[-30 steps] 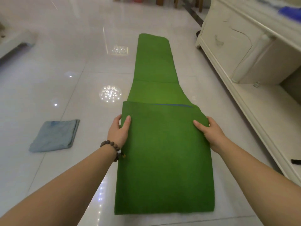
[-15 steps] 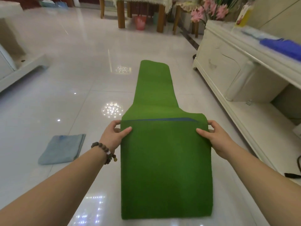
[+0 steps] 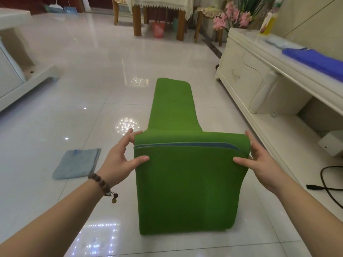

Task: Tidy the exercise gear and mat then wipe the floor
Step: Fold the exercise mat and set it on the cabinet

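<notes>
At six o'clock, nearest the viewer, the folded end of a long green foam exercise mat with a blue underside rests its fold on the glossy white tiled floor, the doubled panel lifted and tilted up. The left hand, a bead bracelet at its wrist, pinches the panel's left edge, thumb on the near face and fingers curled behind the top. The right hand pinches the right edge the same way. Gripping both sides likely keeps the layers square for the next fold. The mat's long axis runs from six toward twelve o'clock, its unfolded tail lying flat and pointing away. At nine o'clock a folded grey-blue cloth lies apart on the tiles, probably waiting for the wiping. At two o'clock stands a cream low cabinet.
</notes>
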`<move>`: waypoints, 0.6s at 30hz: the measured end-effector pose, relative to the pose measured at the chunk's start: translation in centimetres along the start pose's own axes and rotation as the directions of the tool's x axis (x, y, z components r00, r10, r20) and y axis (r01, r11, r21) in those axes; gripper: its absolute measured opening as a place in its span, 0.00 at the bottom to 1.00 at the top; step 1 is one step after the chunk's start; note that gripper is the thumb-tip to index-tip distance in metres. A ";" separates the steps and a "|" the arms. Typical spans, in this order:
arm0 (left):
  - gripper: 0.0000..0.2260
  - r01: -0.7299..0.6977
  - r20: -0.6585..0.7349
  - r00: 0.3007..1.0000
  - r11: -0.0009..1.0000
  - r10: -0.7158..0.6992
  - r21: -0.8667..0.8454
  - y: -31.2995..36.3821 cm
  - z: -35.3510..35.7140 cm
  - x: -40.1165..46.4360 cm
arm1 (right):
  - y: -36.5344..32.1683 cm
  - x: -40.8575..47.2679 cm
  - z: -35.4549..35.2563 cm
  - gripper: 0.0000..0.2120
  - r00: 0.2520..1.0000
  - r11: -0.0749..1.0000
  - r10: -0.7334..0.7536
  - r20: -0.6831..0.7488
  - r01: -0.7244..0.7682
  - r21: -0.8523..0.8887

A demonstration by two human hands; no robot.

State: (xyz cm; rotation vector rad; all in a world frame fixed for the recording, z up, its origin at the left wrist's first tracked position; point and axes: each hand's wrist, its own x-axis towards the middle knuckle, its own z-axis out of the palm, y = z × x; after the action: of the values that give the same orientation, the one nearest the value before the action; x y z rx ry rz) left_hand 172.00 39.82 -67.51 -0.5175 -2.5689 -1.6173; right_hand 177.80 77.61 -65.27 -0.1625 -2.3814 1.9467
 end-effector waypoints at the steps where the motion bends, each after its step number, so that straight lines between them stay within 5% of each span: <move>1: 0.20 0.000 0.003 1.000 1.000 0.000 0.008 0.2 -0.2 -0.4 | -0.3 -0.4 -0.2 0.35 1.000 1.000 -0.006 0.016 0.006 0.013; 6: 0.23 -0.049 0.020 0.999 0.998 0.050 -0.050 1.4 -0.6 -2.2 | -0.6 -2.7 -0.5 0.32 0.998 0.999 -0.049 0.028 0.049 -0.008; 12: 0.19 -0.126 -0.066 0.991 0.969 0.115 -0.210 2.3 -0.9 -2.1 | -0.6 -3.5 0.5 0.32 0.979 0.992 -0.112 -0.170 0.120 0.036; 15: 0.28 -0.085 -0.087 0.994 0.976 0.068 -0.201 1.7 -1.2 -0.7 | -0.6 -2.5 1.0 0.36 0.987 0.994 -0.091 -0.136 0.097 0.039; 18: 0.37 0.004 -0.002 1.000 0.996 -0.005 -0.084 1.4 -1.5 1.0 | -0.7 -1.0 1.3 0.24 0.992 0.995 -0.101 -0.075 0.101 -0.003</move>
State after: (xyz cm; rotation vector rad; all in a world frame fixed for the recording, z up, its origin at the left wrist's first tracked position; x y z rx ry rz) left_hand 171.28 39.25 -65.38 -0.5159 -2.5112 -1.7327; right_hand 178.58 76.07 -64.81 -0.1105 -2.2945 1.8630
